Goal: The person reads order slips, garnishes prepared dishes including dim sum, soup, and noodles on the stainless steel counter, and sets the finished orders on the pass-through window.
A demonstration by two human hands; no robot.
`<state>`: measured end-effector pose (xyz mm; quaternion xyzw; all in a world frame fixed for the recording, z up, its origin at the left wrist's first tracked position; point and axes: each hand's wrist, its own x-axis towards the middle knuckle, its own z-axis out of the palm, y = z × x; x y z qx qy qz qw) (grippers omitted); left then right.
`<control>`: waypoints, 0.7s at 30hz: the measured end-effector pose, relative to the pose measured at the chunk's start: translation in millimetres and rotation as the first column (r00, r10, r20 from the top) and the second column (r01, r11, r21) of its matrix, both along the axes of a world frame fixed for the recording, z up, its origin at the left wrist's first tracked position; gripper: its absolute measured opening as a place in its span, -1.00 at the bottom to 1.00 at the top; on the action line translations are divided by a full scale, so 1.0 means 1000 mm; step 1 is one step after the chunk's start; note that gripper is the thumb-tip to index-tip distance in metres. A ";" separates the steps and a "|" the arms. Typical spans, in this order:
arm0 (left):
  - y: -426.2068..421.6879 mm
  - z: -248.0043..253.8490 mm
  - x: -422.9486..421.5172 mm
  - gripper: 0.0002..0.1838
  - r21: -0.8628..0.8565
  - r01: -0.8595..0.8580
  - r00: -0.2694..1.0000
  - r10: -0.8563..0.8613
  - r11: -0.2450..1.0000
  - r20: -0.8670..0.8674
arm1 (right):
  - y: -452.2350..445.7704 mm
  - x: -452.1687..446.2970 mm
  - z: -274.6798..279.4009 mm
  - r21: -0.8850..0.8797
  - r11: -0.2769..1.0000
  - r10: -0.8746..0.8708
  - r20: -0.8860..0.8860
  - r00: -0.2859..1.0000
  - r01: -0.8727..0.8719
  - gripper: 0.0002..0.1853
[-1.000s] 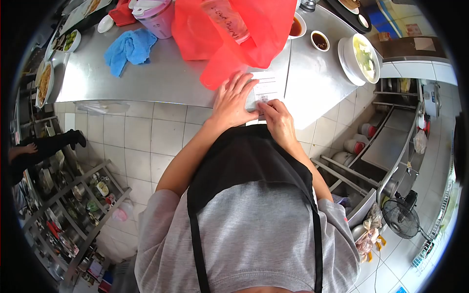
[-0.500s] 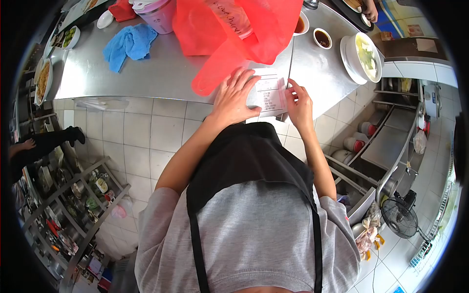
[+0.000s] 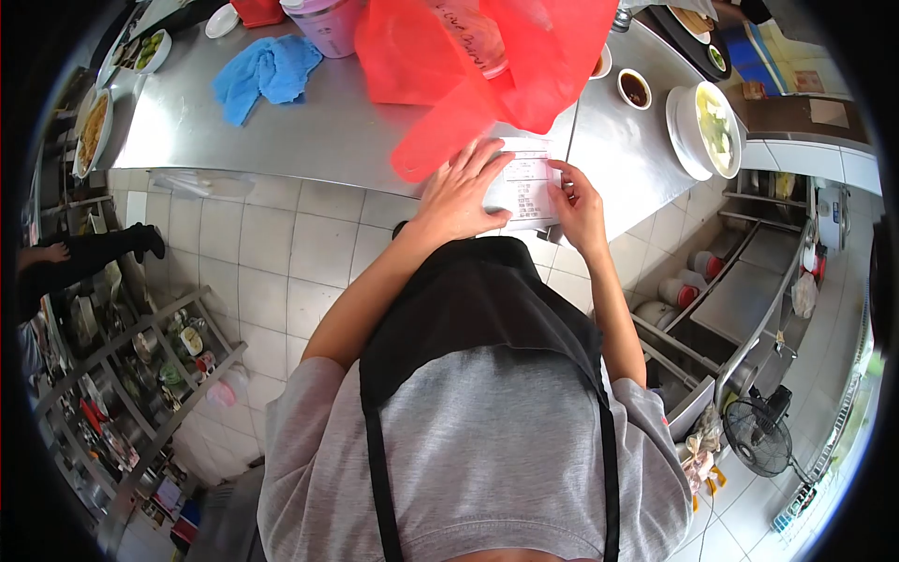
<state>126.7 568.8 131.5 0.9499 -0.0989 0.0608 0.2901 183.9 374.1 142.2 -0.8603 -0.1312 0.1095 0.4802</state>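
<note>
A printed paper receipt (image 3: 526,192) lies at the near edge of the steel counter, in front of my black apron. My left hand (image 3: 461,192) rests along its left side with fingers spread and thumb apart; the fingertips touch the paper's upper left. At the right edge of the receipt, my right hand (image 3: 577,204) pinches the paper between thumb and fingers. Just beyond the receipt stands a red translucent carrier bag (image 3: 412,66), a loose flap of it reaching down to my left fingers. Handwriting shows on an item inside the bag; the item itself is partly hidden.
On the steel counter (image 3: 365,140) sit a blue cloth (image 3: 269,77), a lilac tumbler (image 3: 323,26), a small bowl of dark sauce (image 3: 635,89) and a white soup bowl (image 3: 716,131). A noodle plate (image 3: 91,136) is far left. A fan (image 3: 757,436) stands at lower right.
The view has shifted slightly, so the counter items appear lower and further right. My right fingers have curled closer at the receipt's right edge, where a pinkish strip showed before. My left hand stays on the paper.
</note>
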 end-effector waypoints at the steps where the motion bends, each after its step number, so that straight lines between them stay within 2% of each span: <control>1: 0.000 -0.001 0.000 -0.20 -0.023 0.004 1.000 -0.004 1.000 -0.014 | 0.000 0.000 -0.001 0.003 1.000 0.000 0.006 1.000 0.000 -0.65; 3: 0.000 -0.001 0.000 -0.17 -0.071 0.012 0.999 -0.015 0.997 -0.042 | -0.001 0.000 -0.003 0.008 1.000 -0.002 0.019 1.000 0.002 -0.66; 6: 0.001 0.006 -0.001 -0.18 0.024 0.005 1.000 -0.004 1.000 -0.008 | 0.000 -0.001 0.001 -0.024 1.000 0.011 0.008 1.000 -0.011 -0.67; 9: 0.002 0.007 -0.001 -0.14 0.035 0.020 0.999 -0.019 0.999 -0.032 | -0.001 -0.001 0.004 -0.072 0.997 0.036 0.031 0.999 -0.033 -0.66; 11: 0.001 0.005 -0.003 -0.14 -0.127 0.034 0.998 -0.040 0.991 -0.051 | -0.006 0.001 0.007 -0.061 0.995 0.079 0.107 0.991 -0.073 -0.65; 13: 0.003 0.004 -0.005 -0.15 -0.215 0.011 0.996 -0.031 0.977 -0.088 | -0.022 0.007 0.000 0.087 0.994 0.055 0.117 0.992 -0.066 -0.61; 14: 0.000 0.004 -0.007 -0.16 -0.240 -0.009 0.992 -0.021 0.971 -0.124 | -0.029 0.008 0.012 0.077 0.997 0.011 0.005 1.000 -0.012 -0.59; 15: 0.000 0.006 -0.008 -0.17 -0.251 -0.029 0.983 -0.018 0.968 -0.182 | -0.035 0.013 0.025 0.051 0.999 0.017 0.056 0.998 -0.019 -0.57; 16: 0.003 0.004 -0.009 -0.20 -0.276 -0.034 0.986 -0.012 0.961 -0.164 | -0.035 0.015 0.038 0.035 0.999 -0.010 0.139 0.990 0.005 -0.56; 17: 0.005 0.002 -0.011 -0.22 -0.300 -0.037 0.990 -0.007 0.953 -0.144 | -0.040 0.019 0.054 -0.075 0.995 -0.038 0.274 0.961 0.061 -0.56; 18: 0.007 0.000 -0.011 -0.24 -0.332 -0.007 0.999 -0.010 0.943 -0.047 | -0.049 0.028 0.066 -0.123 0.986 -0.065 0.353 0.933 0.115 -0.59; 19: 0.009 0.002 -0.015 -0.27 -0.329 -0.032 0.999 0.020 0.944 -0.042 | -0.065 0.041 0.070 -0.124 0.978 -0.091 0.465 0.881 0.167 -0.59; 21: 0.012 0.007 -0.014 -0.31 -0.337 -0.047 0.999 0.042 0.940 -0.020 | -0.091 0.070 0.096 -0.130 0.950 -0.104 0.727 0.679 0.285 -0.59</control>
